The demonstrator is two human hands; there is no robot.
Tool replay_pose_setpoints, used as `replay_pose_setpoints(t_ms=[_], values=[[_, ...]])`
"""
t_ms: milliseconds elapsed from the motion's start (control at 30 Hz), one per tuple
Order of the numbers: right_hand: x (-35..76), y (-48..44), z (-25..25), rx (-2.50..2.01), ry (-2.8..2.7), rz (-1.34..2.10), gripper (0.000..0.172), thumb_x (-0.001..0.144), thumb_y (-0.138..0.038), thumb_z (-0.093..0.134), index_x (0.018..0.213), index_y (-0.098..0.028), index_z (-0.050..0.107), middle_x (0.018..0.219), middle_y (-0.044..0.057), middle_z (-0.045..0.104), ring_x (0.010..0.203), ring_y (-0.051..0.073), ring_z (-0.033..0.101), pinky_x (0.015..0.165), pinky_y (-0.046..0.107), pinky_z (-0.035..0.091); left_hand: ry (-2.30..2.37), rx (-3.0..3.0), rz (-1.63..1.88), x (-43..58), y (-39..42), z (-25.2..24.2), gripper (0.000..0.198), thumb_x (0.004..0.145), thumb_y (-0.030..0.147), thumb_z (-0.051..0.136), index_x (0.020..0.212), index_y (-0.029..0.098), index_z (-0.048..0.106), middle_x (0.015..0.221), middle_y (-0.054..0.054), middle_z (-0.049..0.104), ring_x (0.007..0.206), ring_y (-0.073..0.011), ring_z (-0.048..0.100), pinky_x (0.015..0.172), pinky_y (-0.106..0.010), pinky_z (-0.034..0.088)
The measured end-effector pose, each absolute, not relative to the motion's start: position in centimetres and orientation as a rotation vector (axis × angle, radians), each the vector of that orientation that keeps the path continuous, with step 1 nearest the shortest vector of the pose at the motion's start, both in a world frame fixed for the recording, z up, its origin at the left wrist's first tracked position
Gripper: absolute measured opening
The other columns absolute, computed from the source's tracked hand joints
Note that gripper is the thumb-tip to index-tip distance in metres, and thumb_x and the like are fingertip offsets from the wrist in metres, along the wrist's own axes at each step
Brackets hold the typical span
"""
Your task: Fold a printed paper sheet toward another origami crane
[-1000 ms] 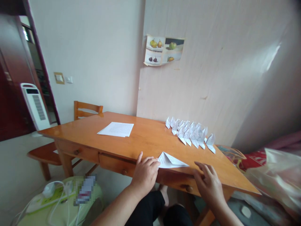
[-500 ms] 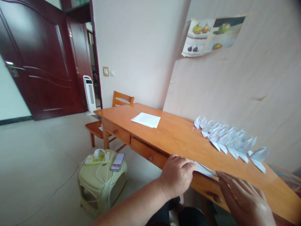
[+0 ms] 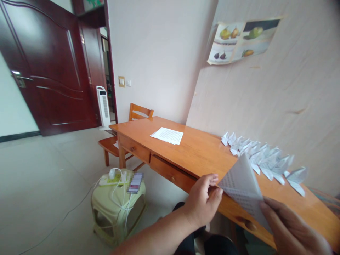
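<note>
A folded sheet of printed paper [image 3: 243, 187], triangular in outline, is raised above the front edge of the wooden table [image 3: 196, 147]. My right hand [image 3: 294, 226] pinches its lower right corner between thumb and fingers. Close to the paper's left corner is my left hand [image 3: 203, 200], its thumb and fingers apart; whether a fingertip touches the paper is hard to make out. Behind the paper, several folded paper figures [image 3: 268, 157] stand in rows along the wall side of the table.
A stack of printed sheets [image 3: 168, 136] lies on the far part of the table. A wooden chair [image 3: 139, 113] stands at the far end. Left of the table, a plastic stool [image 3: 117, 202] bears a power strip [image 3: 108, 179], cables and a phone [image 3: 136, 183]. One drawer [image 3: 170, 175] is slightly pulled out.
The folded paper was flat at the table edge under both hands. It is now lifted and turned up in my right hand, and my left hand has opened. The view has shifted slightly.
</note>
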State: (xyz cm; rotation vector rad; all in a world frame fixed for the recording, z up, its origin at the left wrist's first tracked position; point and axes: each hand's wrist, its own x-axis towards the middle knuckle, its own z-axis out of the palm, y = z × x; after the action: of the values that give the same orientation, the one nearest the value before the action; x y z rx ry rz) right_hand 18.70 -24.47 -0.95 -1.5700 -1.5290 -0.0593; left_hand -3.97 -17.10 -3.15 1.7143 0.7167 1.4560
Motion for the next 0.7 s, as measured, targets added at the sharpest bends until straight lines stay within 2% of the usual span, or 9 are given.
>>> replay_pose_setpoints(t_ms=[167, 267, 367, 500, 633, 700], values=[[17.2, -24.8, -1.0, -1.541, -1.415, 0.228, 0.044, 0.083, -0.064, 0.061, 0.101, -0.026, 0.071, 0.101, 0.003, 0.074, 0.091, 0.027, 0.07, 0.077, 0.028, 0.059, 0.661, 1.487, 1.26, -3.1, -17.0, -4.6, 0.029, 0.097, 0.041, 0.052, 0.116, 0.021, 0.062, 0.104, -0.008, 0.07, 0.092, -0.02, 0.067, 0.086, -0.034, 0.053], [16.3, -25.0, -1.1, -1.503, -1.343, 0.374, 0.042, 0.079, -0.062, 0.066, 0.098, -0.025, 0.072, 0.101, 0.004, 0.075, 0.089, 0.026, 0.071, 0.07, 0.023, 0.06, 0.612, 1.257, 1.215, -3.0, -16.9, -4.7, 0.026, 0.095, 0.042, 0.055, 0.103, 0.019, 0.064, 0.093, -0.006, 0.071, 0.079, -0.0175, 0.067, 0.078, -0.032, 0.054], [15.4, -25.2, -1.4, -1.462, -1.279, 0.512, 0.037, 0.078, -0.06, 0.071, 0.094, -0.026, 0.074, 0.099, 0.004, 0.076, 0.09, 0.027, 0.071, 0.073, 0.023, 0.06, 0.609, 1.08, 1.171, -3.3, -17.0, -4.4, 0.024, 0.09, 0.04, 0.06, 0.097, 0.017, 0.065, 0.083, -0.005, 0.071, 0.072, -0.0167, 0.067, 0.073, -0.03, 0.052], [14.1, -25.3, -1.7, -1.329, -1.171, 0.785, 0.035, 0.086, -0.058, 0.066, 0.101, -0.027, 0.075, 0.105, 0.005, 0.076, 0.094, 0.03, 0.071, 0.073, 0.032, 0.062, 0.558, 0.868, 1.089, -4.0, -17.0, -4.2, 0.026, 0.084, 0.039, 0.068, 0.094, 0.015, 0.066, 0.079, -0.006, 0.072, 0.068, -0.0156, 0.067, 0.069, -0.028, 0.048], [13.5, -25.4, -1.8, -1.161, -1.085, 0.993, 0.032, 0.09, -0.053, 0.066, 0.108, -0.028, 0.075, 0.111, 0.005, 0.074, 0.105, 0.03, 0.068, 0.092, 0.038, 0.057, 0.528, 0.761, 1.039, -4.3, -16.9, -4.5, 0.022, 0.08, 0.035, 0.071, 0.088, 0.015, 0.065, 0.072, -0.003, 0.068, 0.062, -0.0131, 0.063, 0.064, -0.025, 0.044], [13.5, -25.4, -2.0, -1.099, -1.04, 1.065, 0.03, 0.09, -0.049, 0.069, 0.111, -0.028, 0.074, 0.114, 0.004, 0.073, 0.108, 0.028, 0.067, 0.095, 0.036, 0.054, 0.518, 0.748, 1.026, -4.3, -17.0, -4.6, 0.021, 0.079, 0.034, 0.071, 0.086, 0.015, 0.064, 0.07, -0.002, 0.067, 0.06, -0.0125, 0.062, 0.063, -0.025, 0.043]])
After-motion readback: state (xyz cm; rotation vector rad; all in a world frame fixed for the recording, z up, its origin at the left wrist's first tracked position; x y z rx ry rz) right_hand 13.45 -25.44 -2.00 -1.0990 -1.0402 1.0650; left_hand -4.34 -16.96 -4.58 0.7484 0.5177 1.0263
